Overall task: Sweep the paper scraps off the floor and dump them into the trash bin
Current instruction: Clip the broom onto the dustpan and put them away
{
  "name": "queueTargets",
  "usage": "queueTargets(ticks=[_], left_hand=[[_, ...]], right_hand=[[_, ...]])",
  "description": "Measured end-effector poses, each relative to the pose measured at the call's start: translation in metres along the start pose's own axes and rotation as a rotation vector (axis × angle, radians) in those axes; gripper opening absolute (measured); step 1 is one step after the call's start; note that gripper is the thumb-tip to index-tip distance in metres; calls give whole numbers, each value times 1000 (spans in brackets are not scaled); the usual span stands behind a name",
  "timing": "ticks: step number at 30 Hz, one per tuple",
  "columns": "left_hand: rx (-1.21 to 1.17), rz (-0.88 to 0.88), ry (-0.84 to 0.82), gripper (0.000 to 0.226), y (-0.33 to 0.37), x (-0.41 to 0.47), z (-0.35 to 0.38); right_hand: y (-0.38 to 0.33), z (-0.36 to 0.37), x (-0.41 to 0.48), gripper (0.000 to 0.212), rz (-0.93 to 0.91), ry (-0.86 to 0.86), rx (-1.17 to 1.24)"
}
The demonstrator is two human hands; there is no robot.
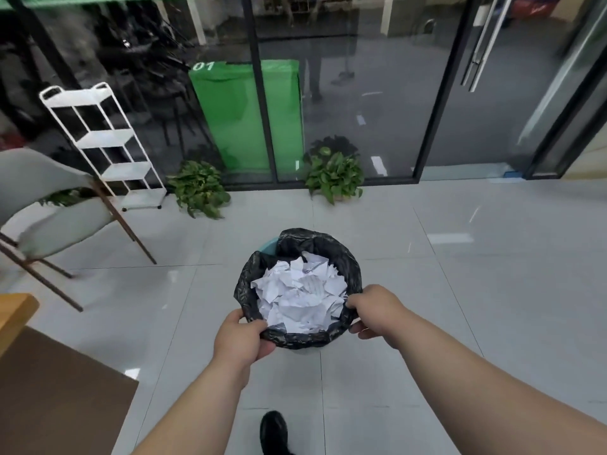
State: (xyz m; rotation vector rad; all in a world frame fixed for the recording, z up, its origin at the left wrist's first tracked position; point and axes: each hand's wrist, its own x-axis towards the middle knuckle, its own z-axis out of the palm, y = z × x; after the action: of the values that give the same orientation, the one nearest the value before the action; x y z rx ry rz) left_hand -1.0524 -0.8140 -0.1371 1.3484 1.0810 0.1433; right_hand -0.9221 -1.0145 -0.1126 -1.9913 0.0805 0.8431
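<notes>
A white four-tier rack (108, 146) stands by the glass wall (394, 110), a grey chair (49, 205) to its left. One potted plant (198, 188) and a second potted plant (335, 174) sit at the glass's foot, a green board (230, 119) behind it.

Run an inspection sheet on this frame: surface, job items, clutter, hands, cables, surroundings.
Surface: glossy grey tiled floor; no loose scraps seen on it.
Job's things: trash bin with black liner; paper scraps piled inside; no broom or dustpan seen.
Clutter: grey chair, white rack, leafy plants by the glass.
Grippers: left hand grips the bin's near rim; right hand grips its right rim.
Cables: nothing seen.
Surroundings: glass wall with green panel behind it; brown table lower left; black shoe at bottom.
</notes>
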Motion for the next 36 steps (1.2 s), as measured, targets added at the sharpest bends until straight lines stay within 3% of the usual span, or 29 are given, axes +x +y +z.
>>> queueTargets(ticks=[16, 21, 36], left_hand=[[-1, -21, -31, 25, 215, 349, 4], [-25, -75, -16, 25, 254, 437, 39], [17, -202, 87, 21, 415, 671, 204]], right_hand=[[-257, 76, 299, 16, 40, 61, 29], [-300, 68, 401, 25, 57, 34, 15], [-452, -26, 713, 13, 88, -83, -241]])
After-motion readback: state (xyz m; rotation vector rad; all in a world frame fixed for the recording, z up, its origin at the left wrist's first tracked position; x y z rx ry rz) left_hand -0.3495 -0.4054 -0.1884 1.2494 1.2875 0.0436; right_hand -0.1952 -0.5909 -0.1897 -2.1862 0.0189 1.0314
